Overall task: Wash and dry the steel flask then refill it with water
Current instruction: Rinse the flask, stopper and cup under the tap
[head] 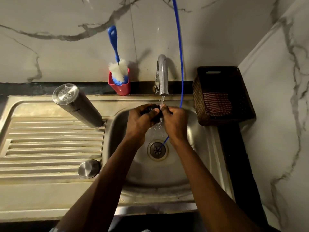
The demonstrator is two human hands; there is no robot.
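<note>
The steel flask (78, 106) stands upside down on the draining board (50, 144), its base facing me. A round steel cap (89, 168) lies near the board's front right corner. Over the sink basin (192, 148), my left hand (142, 120) and my right hand (173, 121) hold a small black part (156, 114), fingers curled round it, under water running from the tap (161, 76). Most of that part is hidden by my fingers.
A blue-handled bottle brush (117, 67) stands in a red holder (121, 87) behind the sink. A thin blue hose (179, 56) runs down the wall into the drain (157, 149). A dark woven basket (222, 96) with a striped cloth (217, 103) sits right of the tap.
</note>
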